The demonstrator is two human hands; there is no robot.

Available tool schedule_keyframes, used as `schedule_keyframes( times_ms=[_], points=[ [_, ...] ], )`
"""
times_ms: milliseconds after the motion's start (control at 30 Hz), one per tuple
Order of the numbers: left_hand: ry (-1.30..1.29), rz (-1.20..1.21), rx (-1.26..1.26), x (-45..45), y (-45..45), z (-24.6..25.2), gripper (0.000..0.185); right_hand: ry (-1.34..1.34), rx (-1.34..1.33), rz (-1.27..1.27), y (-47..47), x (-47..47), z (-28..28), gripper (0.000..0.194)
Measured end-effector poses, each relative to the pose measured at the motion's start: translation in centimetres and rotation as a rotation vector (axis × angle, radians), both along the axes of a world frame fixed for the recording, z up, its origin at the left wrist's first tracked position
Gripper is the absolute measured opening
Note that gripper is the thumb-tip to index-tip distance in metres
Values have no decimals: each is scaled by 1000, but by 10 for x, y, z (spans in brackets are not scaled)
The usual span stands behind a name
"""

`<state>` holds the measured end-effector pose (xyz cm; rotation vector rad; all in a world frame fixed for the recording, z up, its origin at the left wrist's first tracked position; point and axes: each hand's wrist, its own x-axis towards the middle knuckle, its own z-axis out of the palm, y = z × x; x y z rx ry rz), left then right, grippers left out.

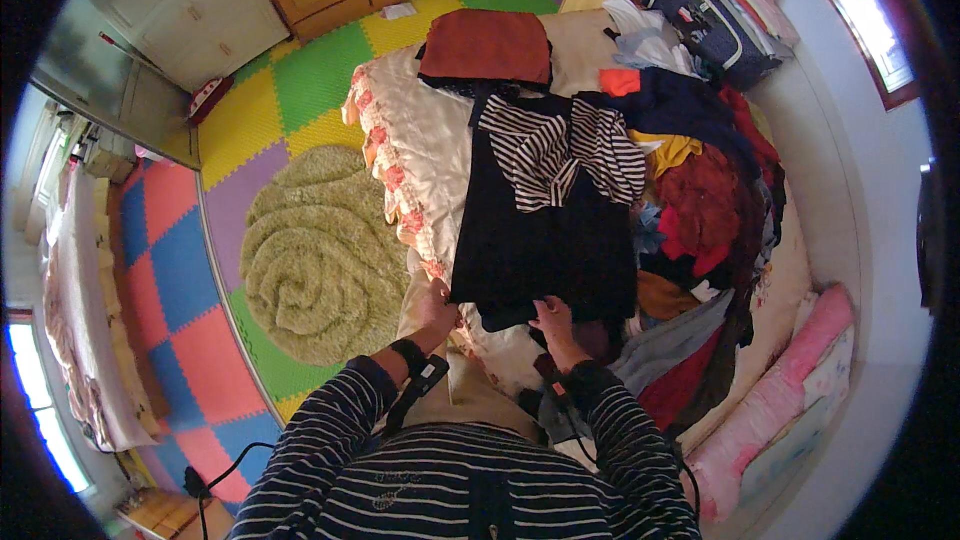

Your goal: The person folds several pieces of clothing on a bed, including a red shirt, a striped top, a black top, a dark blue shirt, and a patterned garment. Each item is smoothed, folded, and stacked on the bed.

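Note:
A black garment (544, 255) with a black-and-white striped part (529, 142) lies spread on the bed before me. Its wide lower edge faces me. My left hand (436, 307) pinches the left corner of that edge. Farther along the same edge, near its middle, my right hand (553, 319) grips the cloth between thumb and fingers. Above the striped part rests a folded rust-red cloth item (486, 49) with black cloth under it. To the right of the black garment is a heap of mixed clothes, including a dark red garment (697, 202) and a grey one (679, 334).
The bed cover (442, 135) ends at a floral ruffle on the left. A round green rug (322, 270) lies on foam floor tiles (319, 86). A dark storage bag (709, 19) stands at the back right, and a pink bundle (772, 397) lies along the right wall. Black cables hang near both arms.

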<state>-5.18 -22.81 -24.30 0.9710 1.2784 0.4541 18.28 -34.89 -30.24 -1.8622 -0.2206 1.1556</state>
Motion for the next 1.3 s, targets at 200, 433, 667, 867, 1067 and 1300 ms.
schedule_keyframes(
  times_ms=[200, 433, 667, 867, 1067, 1300],
  points=[
    [12, -255, 0, -11, -14, 4, 22, -111, 132, 493, -12, 1, -3, 41],
    [286, -674, 162, -25, -12, 17, 30, 846, 101, -114, 3, -1, 53, 32],
    [427, -920, 445, -27, 15, 4, 33, -48, -233, 412, 12, 42, 74, 18],
    [180, -833, 796, -9, 38, 6, 51, -447, -20, 325, 123, 105, 65, 37],
    [204, -1036, 403, 9, 74, -2, 50, -597, -235, 186, 233, 119, 48, 75],
    [-136, -677, 380, 69, 201, -31, 50, -614, -18, 247, 268, 140, 26, 36]
  ],
)
